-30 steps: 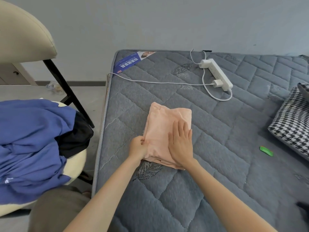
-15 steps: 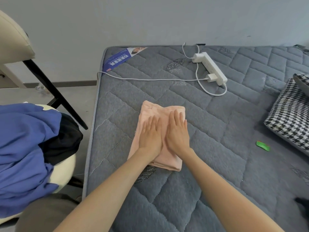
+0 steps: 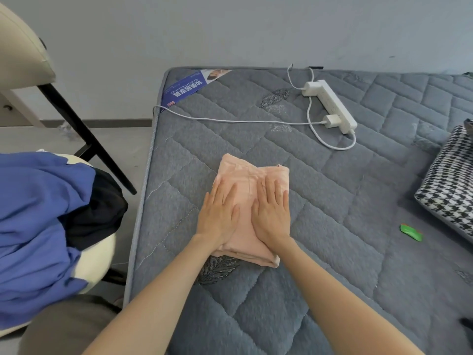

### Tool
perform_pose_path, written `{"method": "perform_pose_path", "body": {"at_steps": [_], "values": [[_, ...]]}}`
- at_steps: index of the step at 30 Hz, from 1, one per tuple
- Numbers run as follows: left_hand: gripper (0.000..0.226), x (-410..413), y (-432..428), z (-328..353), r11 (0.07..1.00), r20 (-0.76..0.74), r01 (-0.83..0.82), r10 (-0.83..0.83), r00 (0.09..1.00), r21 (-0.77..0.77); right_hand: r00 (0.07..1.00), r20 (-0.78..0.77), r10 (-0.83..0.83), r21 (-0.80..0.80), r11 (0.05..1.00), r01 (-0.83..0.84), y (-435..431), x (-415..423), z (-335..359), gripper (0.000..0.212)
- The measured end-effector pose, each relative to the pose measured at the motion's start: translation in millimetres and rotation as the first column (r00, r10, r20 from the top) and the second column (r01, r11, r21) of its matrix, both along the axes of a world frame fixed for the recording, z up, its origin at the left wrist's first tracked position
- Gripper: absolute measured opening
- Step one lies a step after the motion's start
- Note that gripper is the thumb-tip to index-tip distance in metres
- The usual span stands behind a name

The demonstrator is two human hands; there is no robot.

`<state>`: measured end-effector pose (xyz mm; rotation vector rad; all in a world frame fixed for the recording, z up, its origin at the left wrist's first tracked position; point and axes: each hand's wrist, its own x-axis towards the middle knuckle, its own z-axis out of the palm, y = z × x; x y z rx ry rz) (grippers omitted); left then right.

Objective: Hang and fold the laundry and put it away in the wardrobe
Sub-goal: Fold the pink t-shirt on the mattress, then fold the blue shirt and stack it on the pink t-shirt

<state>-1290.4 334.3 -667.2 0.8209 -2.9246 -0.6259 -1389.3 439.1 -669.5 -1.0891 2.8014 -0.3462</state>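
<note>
While folded pink garment (image 3: 252,172) lies mid-bed (image 3: 332,226), left hand (image 3: 220,216) and right hand (image 3: 272,213) press flat on it, fingers straight, gripping nothing. Likely light, soft, floppy; folds may slump if pinched, so scoop under both long sides. Power strip (image 3: 332,106) beyond; green scrap (image 3: 410,232), checked cushion (image 3: 450,190) right; blue laundry pile (image 3: 38,226) left. Nothing seems to block lift.

- A blue label (image 3: 188,87) on the far left corner of the mattress (image 3: 332,226) carries large white Chinese characters, seen upside down; possibly 和美居家具, but the view is too blurred to be sure.
- The smaller white line beside them is too small to read.
- A red mark (image 3: 171,103) at the label's lower end is illegible.
</note>
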Motion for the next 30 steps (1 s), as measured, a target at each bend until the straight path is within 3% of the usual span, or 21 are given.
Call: {"method": "perform_pose_path", "body": {"at_steps": [3,7,12,16,20,25,30], "values": [[0.053,17,-5,12,0.997,0.024,0.047,-0.048,0.999,0.053,0.997,0.070,0.033,-0.003,0.999,-0.032,4,1,17,0.050],[0.050,44,-25,45,0.998,-0.028,0.027,-0.025,0.999,0.052,0.980,0.198,0.021,-0.226,0.974,0.025,0,7,60,0.039],[0.050,92,-51,100,0.993,-0.155,-0.119,0.118,0.981,0.002,0.971,0.142,0.193,-0.427,0.897,-0.116,-31,43,111,0.038],[0.047,148,-73,133,0.964,-0.231,-0.262,0.245,0.942,-0.046,0.934,0.111,0.339,-0.461,0.850,-0.253,-74,80,138,0.038],[0.045,222,-94,148,0.892,-0.278,-0.443,0.404,0.872,-0.091,0.857,0.168,0.487,-0.467,0.805,-0.365,-120,125,149,0.036],[0.045,318,-110,152,0.763,-0.305,-0.645,0.606,0.734,-0.035,0.711,0.274,0.648,-0.486,0.731,-0.479,-176,192,152,0.034],[0.044,388,-123,151,0.634,-0.324,-0.772,0.741,0.588,0.047,0.567,0.242,0.788,-0.439,0.610,-0.660,-229,263,150,0.036]]}}
